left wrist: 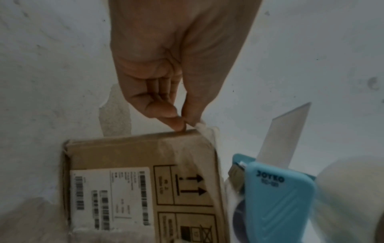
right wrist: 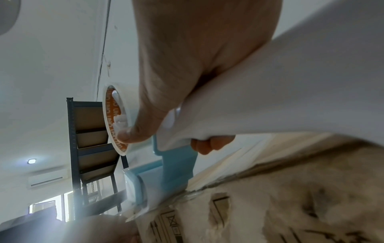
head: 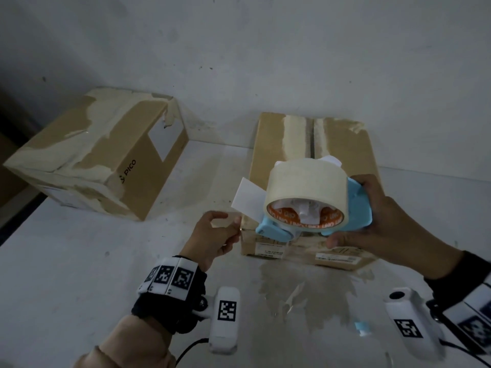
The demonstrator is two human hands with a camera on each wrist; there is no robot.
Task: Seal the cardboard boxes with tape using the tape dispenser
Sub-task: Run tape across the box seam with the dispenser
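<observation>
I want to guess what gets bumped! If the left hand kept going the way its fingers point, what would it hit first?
Probably the near top corner of the box: the left hand's fingertips already pinch the tape end right there.

Two cardboard boxes [head: 98, 152] [head: 313, 187] sit on the bench [head: 66, 261], one blue tape dispenser [head: 356, 205] carrying one tape roll [head: 305, 187] above the right-hand box.

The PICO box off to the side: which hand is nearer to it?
Left. The left hand pinches the tape end at the near box's front corner, on the side facing the PICO box. The right hand grips the tape dispenser farther away.
</observation>
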